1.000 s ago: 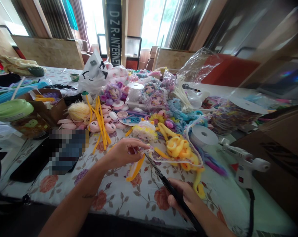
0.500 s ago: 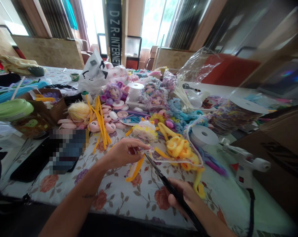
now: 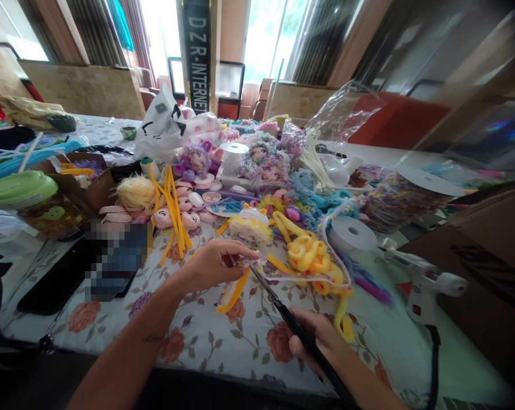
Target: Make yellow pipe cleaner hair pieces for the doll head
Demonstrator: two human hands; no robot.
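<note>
My left hand [image 3: 223,259] is closed in a pinch on a small piece of multicoloured fuzzy trim [image 3: 257,260], low over the flowered cloth. My right hand [image 3: 317,336] grips a long black tool [image 3: 297,326] with a slim metal tip; its exact kind does not show. That tip reaches the trim by my left fingertips, and I cannot tell whether it touches. Below the left hand lies a yellow strip [image 3: 235,293]. Just beyond is a doll head [image 3: 249,226] with pale yellow curls. Fluffy yellow cord [image 3: 309,254] lies coiled to its right.
A white spool [image 3: 354,234] and a glue gun [image 3: 428,290] are at the right. Yellow strips [image 3: 174,210] lie across doll faces [image 3: 191,221] at centre left. Phones [image 3: 61,279] and a green-lidded cup [image 3: 22,191] are farther left. Piled doll parts and plastic bags [image 3: 159,128] fill the back.
</note>
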